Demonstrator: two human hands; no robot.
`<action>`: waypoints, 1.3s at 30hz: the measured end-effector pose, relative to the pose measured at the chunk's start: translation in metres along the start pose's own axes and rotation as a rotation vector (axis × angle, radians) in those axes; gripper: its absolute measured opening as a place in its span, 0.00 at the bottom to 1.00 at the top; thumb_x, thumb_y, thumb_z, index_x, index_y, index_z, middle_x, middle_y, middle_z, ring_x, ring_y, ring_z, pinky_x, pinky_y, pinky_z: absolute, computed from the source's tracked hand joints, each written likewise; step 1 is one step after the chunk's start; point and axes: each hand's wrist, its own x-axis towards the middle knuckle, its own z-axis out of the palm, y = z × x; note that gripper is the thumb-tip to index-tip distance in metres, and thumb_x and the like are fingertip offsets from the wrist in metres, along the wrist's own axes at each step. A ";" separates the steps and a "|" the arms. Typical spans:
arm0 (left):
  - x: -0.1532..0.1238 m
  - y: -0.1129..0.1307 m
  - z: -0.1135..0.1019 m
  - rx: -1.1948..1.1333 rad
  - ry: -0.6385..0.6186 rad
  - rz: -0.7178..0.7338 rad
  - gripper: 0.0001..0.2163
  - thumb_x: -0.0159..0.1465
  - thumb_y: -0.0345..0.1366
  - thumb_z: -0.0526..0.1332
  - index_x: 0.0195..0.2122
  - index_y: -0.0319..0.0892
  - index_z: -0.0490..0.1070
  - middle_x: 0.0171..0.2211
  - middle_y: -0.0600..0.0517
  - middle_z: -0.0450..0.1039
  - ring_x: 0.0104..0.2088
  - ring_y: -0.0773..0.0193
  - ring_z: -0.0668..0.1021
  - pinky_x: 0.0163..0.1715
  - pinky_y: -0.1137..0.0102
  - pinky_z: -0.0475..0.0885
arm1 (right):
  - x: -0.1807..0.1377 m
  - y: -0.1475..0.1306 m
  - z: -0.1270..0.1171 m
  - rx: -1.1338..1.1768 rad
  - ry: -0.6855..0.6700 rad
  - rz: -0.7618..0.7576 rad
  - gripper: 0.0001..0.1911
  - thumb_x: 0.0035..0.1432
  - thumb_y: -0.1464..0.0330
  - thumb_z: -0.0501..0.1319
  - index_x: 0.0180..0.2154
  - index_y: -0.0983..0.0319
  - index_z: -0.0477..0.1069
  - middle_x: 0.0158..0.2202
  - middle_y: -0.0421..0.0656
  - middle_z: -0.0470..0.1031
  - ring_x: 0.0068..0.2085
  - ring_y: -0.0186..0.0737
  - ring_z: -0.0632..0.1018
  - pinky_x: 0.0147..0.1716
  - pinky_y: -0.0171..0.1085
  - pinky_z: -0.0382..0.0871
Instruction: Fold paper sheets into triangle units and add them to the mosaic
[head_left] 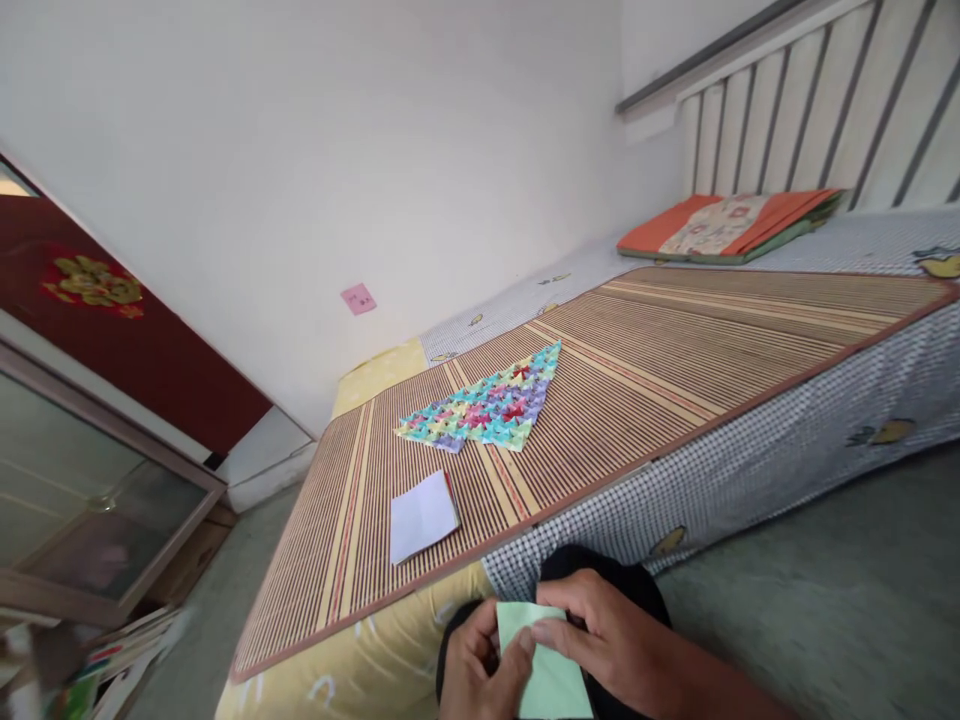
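Both my hands hold a pale green sheet of paper (551,672) over my dark-clothed lap at the bottom of the view. My left hand (480,668) pinches its left edge with thumb on top. My right hand (600,630) presses its fingers along the paper's upper right part. On the bed's bamboo mat (660,350) lies a stack of white square papers (421,516) near the front edge. Farther back on the mat rests a multicoloured triangular piece of joined folded paper units (491,403).
An orange folded cushion (727,226) lies at the bed's head by a slatted headboard (817,110). A checked sheet (750,470) hangs over the bed's side. A glass-fronted cabinet (82,490) stands at left, with a grey floor (840,590) at right. A pink note (358,298) sticks on the wall.
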 end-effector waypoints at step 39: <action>-0.009 -0.013 0.024 -0.144 0.076 -0.077 0.17 0.48 0.45 0.77 0.27 0.37 0.78 0.23 0.48 0.77 0.23 0.67 0.74 0.20 0.77 0.61 | 0.010 -0.005 -0.026 0.161 0.459 -0.097 0.11 0.66 0.63 0.59 0.31 0.59 0.67 0.24 0.34 0.63 0.25 0.34 0.65 0.25 0.34 0.60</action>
